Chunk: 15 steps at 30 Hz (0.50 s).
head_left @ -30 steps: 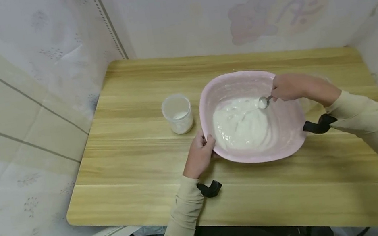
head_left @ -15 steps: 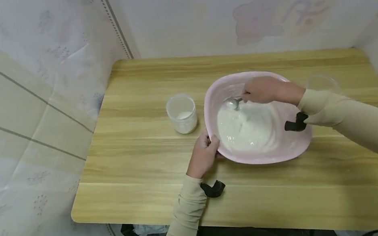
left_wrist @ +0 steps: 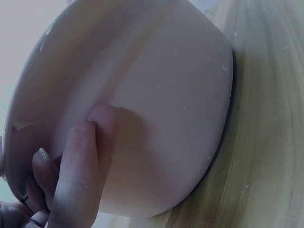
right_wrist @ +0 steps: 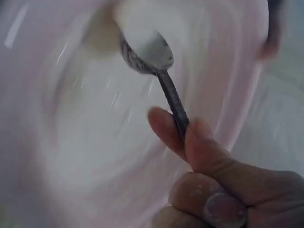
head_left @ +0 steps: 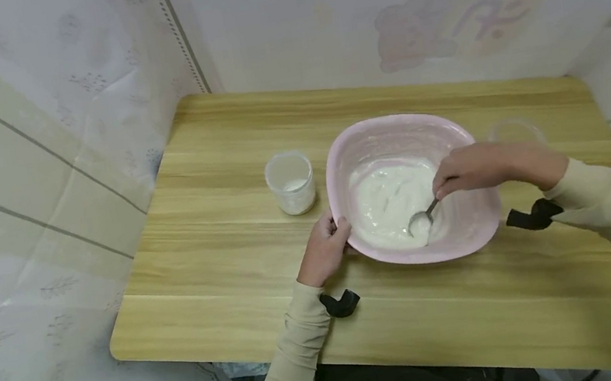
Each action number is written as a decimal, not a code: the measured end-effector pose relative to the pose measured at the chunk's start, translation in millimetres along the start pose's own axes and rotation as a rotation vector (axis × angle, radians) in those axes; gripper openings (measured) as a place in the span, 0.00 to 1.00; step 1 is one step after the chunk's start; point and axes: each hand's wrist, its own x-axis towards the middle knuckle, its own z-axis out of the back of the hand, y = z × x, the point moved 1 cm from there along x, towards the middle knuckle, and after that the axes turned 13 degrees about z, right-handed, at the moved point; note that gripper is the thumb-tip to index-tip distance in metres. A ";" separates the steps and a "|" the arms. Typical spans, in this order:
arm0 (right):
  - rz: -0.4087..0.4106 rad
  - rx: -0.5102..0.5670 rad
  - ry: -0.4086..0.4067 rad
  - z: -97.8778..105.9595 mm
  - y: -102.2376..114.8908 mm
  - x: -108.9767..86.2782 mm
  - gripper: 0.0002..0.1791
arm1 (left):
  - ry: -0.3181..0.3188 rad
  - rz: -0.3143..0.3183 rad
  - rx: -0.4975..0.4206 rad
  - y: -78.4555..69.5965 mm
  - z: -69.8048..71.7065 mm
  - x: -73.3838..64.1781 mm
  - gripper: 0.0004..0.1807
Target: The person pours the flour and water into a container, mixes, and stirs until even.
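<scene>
A pink basin (head_left: 470, 245) stands on the table, with a thick white mixture (head_left: 387, 201) spread over its bottom. My left hand (head_left: 323, 250) grips the basin's left rim, thumb on top; the left wrist view shows its fingers (left_wrist: 78, 171) under the rim against the outer wall. Between thumb and fingers my right hand (head_left: 477, 168) pinches the handle of a metal spoon (head_left: 421, 220). The spoon's bowl is down at the mixture, near the basin's front side. In the right wrist view the spoon (right_wrist: 149, 54) carries some white stuff in its bowl.
Left of the basin stands a clear plastic cup (head_left: 290, 183) with white contents low inside. A clear round rim (head_left: 517, 131), partly hidden by the right arm, lies behind on the right. The wooden table (head_left: 218, 243) meets patterned wall sheets (head_left: 280, 23).
The right hand swept the spoon left along the far side of the basin, then back right and toward the front. The left hand keeps its hold on the rim.
</scene>
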 end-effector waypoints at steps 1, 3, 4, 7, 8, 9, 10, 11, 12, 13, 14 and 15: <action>-0.028 -0.015 -0.046 3.4 -7.2 -5.5 0.10 | -0.003 0.001 -0.002 0.0 0.7 -0.4 0.24; -0.092 -0.071 -0.129 7.8 -20.5 -12.4 0.10 | -0.005 -0.001 -0.007 0.2 1.9 -1.1 0.24; -0.116 -0.115 -0.163 8.9 -25.6 -13.7 0.10 | -0.001 -0.003 -0.010 0.6 2.2 -1.3 0.24; -0.175 -0.233 -0.201 7.9 -35.3 -12.4 0.10 | 0.015 -0.010 -0.014 1.0 2.1 -1.4 0.24; -0.181 -0.267 -0.201 7.0 -36.5 -10.9 0.10 | 0.020 -0.014 -0.015 1.3 1.8 -1.1 0.24; -0.183 -0.301 -0.202 6.0 -36.9 -9.7 0.10 | 0.023 -0.018 -0.014 1.5 1.5 -0.6 0.24; -0.186 -0.330 -0.199 4.9 -36.7 -9.1 0.10 | 0.023 -0.019 -0.012 1.7 1.1 -0.3 0.24; -0.185 -0.364 -0.190 3.8 -35.8 -9.0 0.10 | 0.020 -0.019 -0.009 1.3 0.7 -0.3 0.24; -0.180 -0.396 -0.179 2.6 -33.9 -9.8 0.10 | 0.016 -0.019 -0.004 1.3 0.3 -0.1 0.24; -0.180 -0.418 -0.167 1.5 -30.7 -11.2 0.11 | 0.009 -0.019 0.004 0.8 0.0 -0.2 0.24; -0.189 -0.440 -0.141 0.4 -26.2 -12.9 0.11 | -0.002 -0.017 0.012 0.3 -0.2 -0.5 0.24; -0.189 -0.445 -0.108 -0.8 -20.5 -14.4 0.10 | -0.012 -0.015 0.020 -0.3 -0.3 -1.0 0.24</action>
